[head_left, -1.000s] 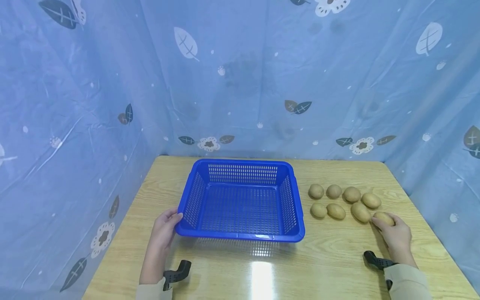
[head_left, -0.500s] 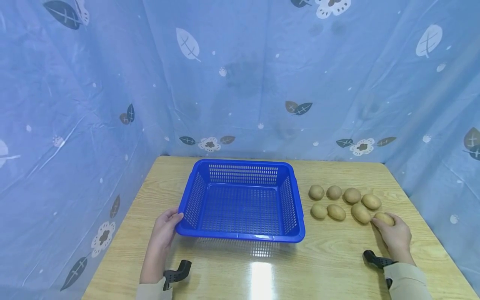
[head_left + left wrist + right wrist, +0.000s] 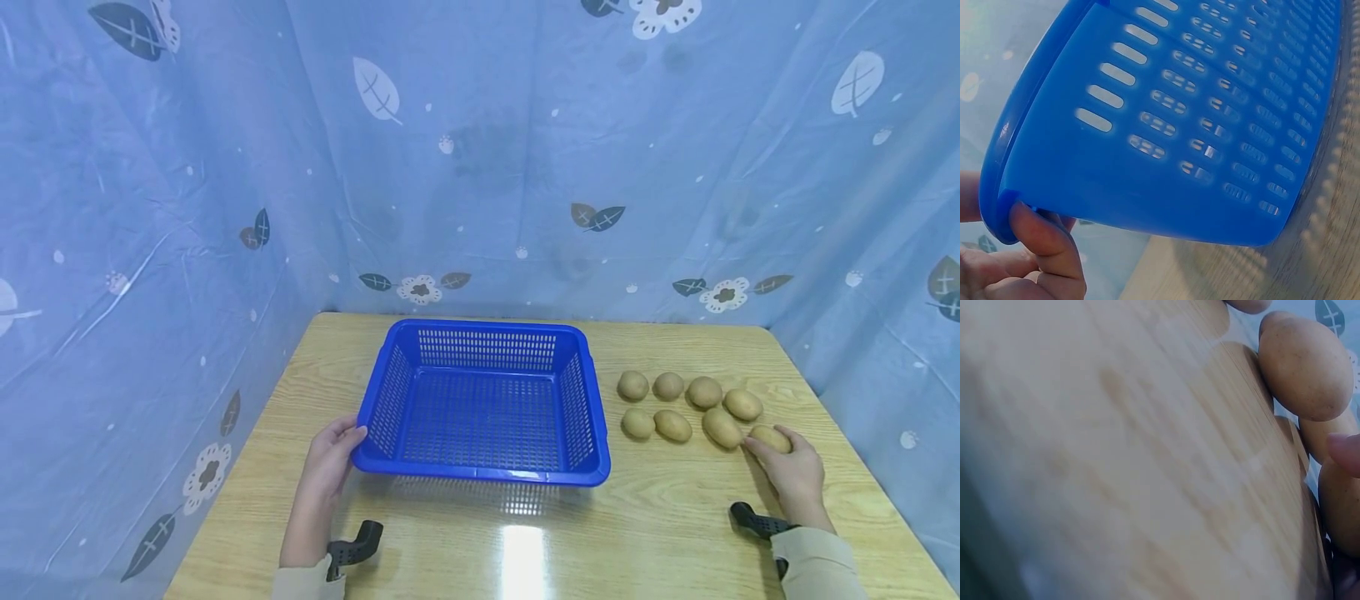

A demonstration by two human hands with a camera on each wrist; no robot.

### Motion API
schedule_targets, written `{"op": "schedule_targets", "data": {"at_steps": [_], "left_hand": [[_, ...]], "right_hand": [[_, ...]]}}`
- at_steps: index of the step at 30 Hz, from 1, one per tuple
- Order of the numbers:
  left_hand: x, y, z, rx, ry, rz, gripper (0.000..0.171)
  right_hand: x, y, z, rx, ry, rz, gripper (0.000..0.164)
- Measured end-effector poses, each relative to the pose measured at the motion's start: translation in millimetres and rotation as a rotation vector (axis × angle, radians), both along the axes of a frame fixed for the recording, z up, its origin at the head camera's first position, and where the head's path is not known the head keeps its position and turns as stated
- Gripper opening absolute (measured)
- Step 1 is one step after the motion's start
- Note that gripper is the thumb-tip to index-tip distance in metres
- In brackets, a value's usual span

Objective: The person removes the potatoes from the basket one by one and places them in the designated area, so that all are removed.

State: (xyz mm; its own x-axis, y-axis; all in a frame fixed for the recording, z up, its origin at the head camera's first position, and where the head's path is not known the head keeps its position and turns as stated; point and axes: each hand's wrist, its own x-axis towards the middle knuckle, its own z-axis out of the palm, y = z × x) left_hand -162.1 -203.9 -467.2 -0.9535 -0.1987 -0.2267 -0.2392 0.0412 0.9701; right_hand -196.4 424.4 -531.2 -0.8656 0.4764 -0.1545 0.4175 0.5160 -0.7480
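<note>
My left hand (image 3: 326, 462) grips the rim at the near left corner of a blue plastic basket (image 3: 480, 473), an open slotted one with nothing in it. In the left wrist view the thumb (image 3: 1047, 244) presses against the basket's outer wall (image 3: 1147, 194), just under the rim. At the right end of the potatoes, my right hand (image 3: 798, 477) holds a potato (image 3: 771, 437) with thumb and fingers around its sides, low at the tabletop. The right wrist view catches the thumb tip (image 3: 1344, 453) over that potato (image 3: 1342, 506); the other fingers are mostly hidden there.
Several more potatoes (image 3: 672, 425) lie in two rough rows between the basket and my right hand. The wooden table (image 3: 600, 542) stands against a blue patterned curtain (image 3: 480, 167) at the back and both sides.
</note>
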Motion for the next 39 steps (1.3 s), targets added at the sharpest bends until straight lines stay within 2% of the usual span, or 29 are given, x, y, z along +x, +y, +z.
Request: {"op": "schedule_targets", "data": {"at_steps": [13,29,39], "left_hand": [[0.2,0.2,-0.4,-0.027,-0.006,0.0,0.038],[-0.8,0.2,-1.8,-0.007,0.005,-0.002,0.037],[-1.1,-0.1,-1.8,-0.003,0.002,-0.004,0.038]], "right_hand": [[-0.6,0.5,0.4,-0.044,0.004,-0.005,0.081],[-2.0,-0.4,4.0,-0.048,0.015,-0.014,0.08],[-3.7,3.4,0.6,-0.051,0.021,-0.024,0.08]]}}
